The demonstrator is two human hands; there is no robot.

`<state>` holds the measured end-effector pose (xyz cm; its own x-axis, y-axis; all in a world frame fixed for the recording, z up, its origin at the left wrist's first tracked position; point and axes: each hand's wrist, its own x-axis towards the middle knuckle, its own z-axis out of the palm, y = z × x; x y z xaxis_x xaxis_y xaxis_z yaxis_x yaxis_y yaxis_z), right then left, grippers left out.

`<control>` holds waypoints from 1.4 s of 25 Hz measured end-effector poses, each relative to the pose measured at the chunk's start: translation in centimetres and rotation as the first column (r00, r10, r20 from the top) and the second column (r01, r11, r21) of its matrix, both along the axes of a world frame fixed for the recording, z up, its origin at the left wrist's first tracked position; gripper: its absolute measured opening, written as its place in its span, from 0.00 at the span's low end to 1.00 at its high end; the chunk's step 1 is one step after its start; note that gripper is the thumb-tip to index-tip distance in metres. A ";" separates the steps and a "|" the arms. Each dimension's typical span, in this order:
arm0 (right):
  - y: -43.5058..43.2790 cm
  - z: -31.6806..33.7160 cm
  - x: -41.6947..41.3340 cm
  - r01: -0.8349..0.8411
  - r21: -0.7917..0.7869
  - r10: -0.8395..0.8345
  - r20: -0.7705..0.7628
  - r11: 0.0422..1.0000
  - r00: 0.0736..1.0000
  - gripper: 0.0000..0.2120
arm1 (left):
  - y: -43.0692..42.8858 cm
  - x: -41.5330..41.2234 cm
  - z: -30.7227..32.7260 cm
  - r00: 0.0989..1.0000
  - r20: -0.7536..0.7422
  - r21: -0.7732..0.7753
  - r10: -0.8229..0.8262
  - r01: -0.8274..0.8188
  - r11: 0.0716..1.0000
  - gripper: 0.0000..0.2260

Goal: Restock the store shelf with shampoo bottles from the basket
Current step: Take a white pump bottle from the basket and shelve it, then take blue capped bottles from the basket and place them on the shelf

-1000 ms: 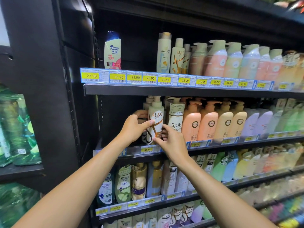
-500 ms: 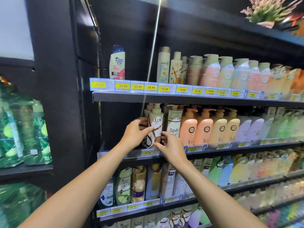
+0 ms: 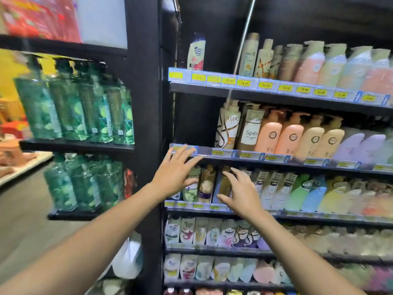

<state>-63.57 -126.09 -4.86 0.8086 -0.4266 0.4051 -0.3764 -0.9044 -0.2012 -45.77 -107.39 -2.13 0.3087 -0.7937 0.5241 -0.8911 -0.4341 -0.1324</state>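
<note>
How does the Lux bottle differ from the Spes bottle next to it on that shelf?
The Lux bottle is white with brown-gold swirls; the Spes bottle is tan with a plain pale label. The Lux bottle ends the row on the left; the Spes bottle stands just right of it. Both are upright pump bottles.

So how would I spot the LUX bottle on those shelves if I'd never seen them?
Find the tall black shelf unit, then the second shelf down in view, the one carrying peach pump bottles. The LUX bottle stands at that row's left end, beside the Spes bottle. It alone is white with gold-brown swirling ribbons.
</note>
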 end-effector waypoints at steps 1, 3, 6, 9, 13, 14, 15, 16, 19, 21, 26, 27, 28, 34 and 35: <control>1.2 -1.3 -0.3 -0.026 -0.005 0.026 -0.039 1.000 0.999 0.38 | 2.1 -0.5 -1.3 1.000 -0.001 0.026 0.026 -0.026 0.999 0.35; 3.8 -4.0 -0.6 -0.064 0.003 0.064 -0.096 0.998 0.993 0.38 | 6.4 -1.2 -4.1 0.996 -0.034 0.075 0.088 -0.085 0.993 0.35; 8.3 -7.9 0.0 -0.136 0.040 0.141 -0.167 0.990 0.976 0.40 | 13.2 -1.8 -8.5 0.978 -0.114 0.188 0.175 -0.152 0.970 0.35; 13.3 -11.5 1.8 -0.212 0.114 0.234 -0.234 0.971 0.944 0.39 | 20.7 -1.5 -13.2 0.931 -0.212 0.250 0.296 -0.241 0.938 0.35; 19.6 -16.0 5.2 -0.304 0.179 0.347 -0.320 0.936 0.882 0.39 | 29.5 -0.6 -18.7 0.823 -0.364 0.300 0.435 -0.339 0.892 0.34; 21.2 -17.2 6.3 -0.318 0.189 0.366 -0.339 0.929 0.867 0.39 | 31.5 -0.3 -20.1 0.796 -0.389 0.317 0.464 -0.357 0.878 0.34; 22.8 -18.6 7.5 -0.331 0.199 0.383 -0.361 0.922 0.850 0.39 | 33.4 0.3 -21.6 0.768 -0.412 0.340 0.491 -0.371 0.864 0.34; 24.3 -20.1 8.6 -0.343 0.212 0.401 -0.391 0.915 0.829 0.39 | 35.3 0.8 -23.4 0.739 -0.429 0.365 0.519 -0.384 0.848 0.34; 28.8 -24.8 11.9 -0.355 0.269 0.444 -0.474 0.896 0.761 0.39 | 40.0 3.0 -28.9 0.655 -0.478 0.442 0.586 -0.397 0.804 0.35; 31.0 -27.7 13.5 -0.339 0.301 0.452 -0.516 0.891 0.728 0.38 | 42.1 4.3 -32.1 0.612 -0.523 0.467 0.594 -0.377 0.800 0.35; 35.0 -36.8 17.0 -0.282 0.375 0.466 -0.630 0.883 0.622 0.38 | 45.7 7.5 -41.9 0.534 -0.581 0.562 0.614 -0.283 0.777 0.35; 35.4 -39.0 17.4 -0.271 0.388 0.470 -0.655 0.881 0.592 0.38 | 45.9 7.8 -44.2 0.518 -0.591 0.576 0.618 -0.264 0.773 0.36; 35.7 -40.9 17.8 -0.261 0.397 0.472 -0.674 0.880 0.568 0.38 | 46.0 8.0 -46.4 0.506 -0.599 0.588 0.621 -0.249 0.770 0.36; 36.2 -55.4 19.2 -0.269 0.429 0.505 -0.775 0.862 0.381 0.37 | 45.4 5.1 -61.7 0.326 -0.650 0.670 0.686 -0.180 0.720 0.36; 36.2 -58.2 19.2 -0.279 0.439 0.516 -0.783 0.854 0.348 0.37 | 45.2 4.5 -64.4 0.286 -0.659 0.675 0.696 -0.183 0.715 0.37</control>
